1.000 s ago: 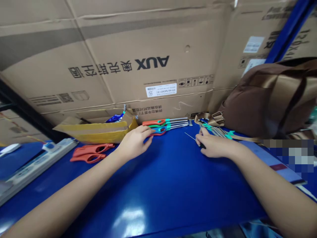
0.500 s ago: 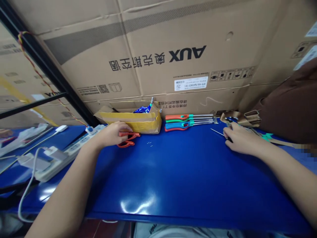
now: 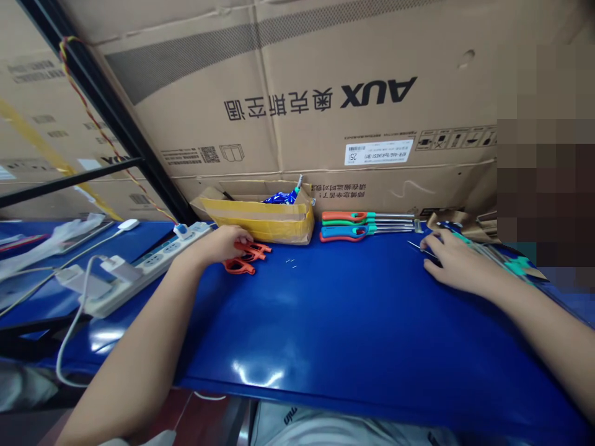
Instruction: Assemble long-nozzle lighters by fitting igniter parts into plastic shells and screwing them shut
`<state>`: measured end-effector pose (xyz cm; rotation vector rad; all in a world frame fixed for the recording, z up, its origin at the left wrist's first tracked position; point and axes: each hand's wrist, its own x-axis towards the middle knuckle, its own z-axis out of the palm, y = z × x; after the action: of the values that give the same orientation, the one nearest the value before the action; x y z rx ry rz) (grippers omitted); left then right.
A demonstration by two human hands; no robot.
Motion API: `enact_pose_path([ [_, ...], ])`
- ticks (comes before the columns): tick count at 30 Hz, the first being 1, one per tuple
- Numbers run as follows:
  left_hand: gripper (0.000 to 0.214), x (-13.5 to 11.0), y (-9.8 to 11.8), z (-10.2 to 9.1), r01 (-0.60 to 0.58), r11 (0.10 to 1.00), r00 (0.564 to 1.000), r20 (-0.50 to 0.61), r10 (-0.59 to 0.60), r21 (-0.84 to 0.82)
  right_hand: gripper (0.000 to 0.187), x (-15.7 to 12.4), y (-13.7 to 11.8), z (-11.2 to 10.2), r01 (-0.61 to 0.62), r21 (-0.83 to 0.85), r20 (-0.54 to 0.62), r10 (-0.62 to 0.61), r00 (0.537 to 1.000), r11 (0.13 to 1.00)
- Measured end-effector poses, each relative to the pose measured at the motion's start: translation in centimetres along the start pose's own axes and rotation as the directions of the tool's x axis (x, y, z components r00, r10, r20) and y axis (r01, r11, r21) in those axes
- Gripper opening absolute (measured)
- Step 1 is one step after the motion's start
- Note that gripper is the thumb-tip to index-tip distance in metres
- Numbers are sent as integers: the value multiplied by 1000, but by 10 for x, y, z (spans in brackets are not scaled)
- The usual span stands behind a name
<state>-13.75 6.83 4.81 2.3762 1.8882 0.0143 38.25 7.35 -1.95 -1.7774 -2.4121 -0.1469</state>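
Your left hand (image 3: 223,243) rests on the blue tabletop (image 3: 353,322) with its fingers curled over the orange plastic handle pieces (image 3: 244,257), which lie flat just in front of the small tape-wrapped cardboard box (image 3: 260,217); whether the fingers have actually closed on a piece or only touch it cannot be told. Your right hand (image 3: 453,263) lies palm down well apart on the other side, its fingertips pinching a thin metal rod (image 3: 416,246) against the table. Between your hands, against the big AUX carton (image 3: 325,93), a row of long lighters (image 3: 367,224) with orange, green and blue handles lies side by side. A white power strip (image 3: 139,272) sits to your left, with its cable hanging over the table edge.
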Motion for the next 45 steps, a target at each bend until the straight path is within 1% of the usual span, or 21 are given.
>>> enact_pose_path([
  [5, 27, -3, 2, -2, -43, 999, 998, -35, 42, -10, 33, 0, 4, 5, 19, 18, -6, -19, 1000, 1000],
  [7, 23, -6, 4, -7, -78, 997, 996, -56, 77, -20, 37, 0, 5, 6, 26, 17, -16, -26, 1000, 1000],
  [10, 27, -13, 13, -18, -153, 987, 985, -82, 149, -45, 42, 1, 3, 5, 48, -13, -52, -49, 997, 999],
  [13, 32, -23, 41, -27, -265, 961, 960, -112, 255, -81, 39, 1, -11, -4, 104, 12, -164, -100, 981, 995],
  [14, 32, -27, 55, -27, -336, 934, 937, -147, 318, -122, 35, 0, -18, -8, 128, 60, -220, -112, 969, 990],
  [15, 32, -30, 71, -24, -396, 905, 916, -140, 376, -158, 30, -1, -27, -13, 167, 132, -269, -126, 955, 977],
  [17, 30, -37, 106, -12, -514, 825, 857, -172, 486, -235, 23, -5, -48, -22, 288, 321, -310, -188, 932, 902],
  [19, 27, -41, 140, 8, -590, 761, 807, -174, 565, -269, 22, -14, -69, -30, 370, 495, -281, -258, 924, 786],
  [20, 26, -42, 154, 20, -607, 744, 793, -155, 589, -280, 23, -19, -79, -34, 399, 562, -236, -323, 917, 724],
  [21, 24, -42, 165, 32, -618, 724, 782, -145, 607, -306, 28, -24, -89, -36, 428, 620, -173, -418, 892, 658],
  [22, 22, -41, 174, 43, -626, 704, 772, -143, 619, -334, 37, -29, -97, -37, 455, 654, -128, -505, 854, 604],
  [23, 20, -39, 181, 54, -634, 684, 764, -158, 625, -361, 44, -33, -104, -37, 474, 658, -84, -568, 818, 585],
  [24, 16, -37, 187, 63, -640, 667, 758, -172, 629, -383, 45, -36, -109, -37, 499, 632, -43, -616, 787, 592],
  [25, 12, -34, 190, 70, -632, 660, 766, -199, 611, -406, 42, -39, -113, -36, 536, 593, -16, -656, 754, 601],
  [26, 10, -31, 193, 76, -620, 659, 779, -226, 585, -426, 37, -40, -115, -34, 561, 549, 12, -676, 736, 620],
  [28, 11, -27, 197, 82, -598, 665, 799, -265, 540, -447, 27, -39, -114, -31, 566, 495, 53, -673, 737, 659],
  [31, 22, -25, 197, 81, -575, 686, 817, -281, 503, -446, 19, -34, -101, -31, 539, 470, 94, -647, 757, 699],
  [35, 45, -23, 184, 74, -527, 749, 850, -249, 465, -402, 19, -28, -80, -34, 520, 400, 105, -601, 792, 755],
  [37, 42, -21, 175, 75, -524, 759, 852, -256, 457, -387, 23, -27, -74, -36, 503, 374, 95, -572, 815, 779],
  [39, 38, -16, 168, 78, -527, 745, 849, -282, 446, -409, 26, -26, -72, -37, 490, 370, 83, -554, 829, 789],
  [45, 40, -5, 163, 94, -528, 684, 849, -312, 426, -503, 19, -24, -72, -39, 518, 355, 43, -567, 822, 778],
])
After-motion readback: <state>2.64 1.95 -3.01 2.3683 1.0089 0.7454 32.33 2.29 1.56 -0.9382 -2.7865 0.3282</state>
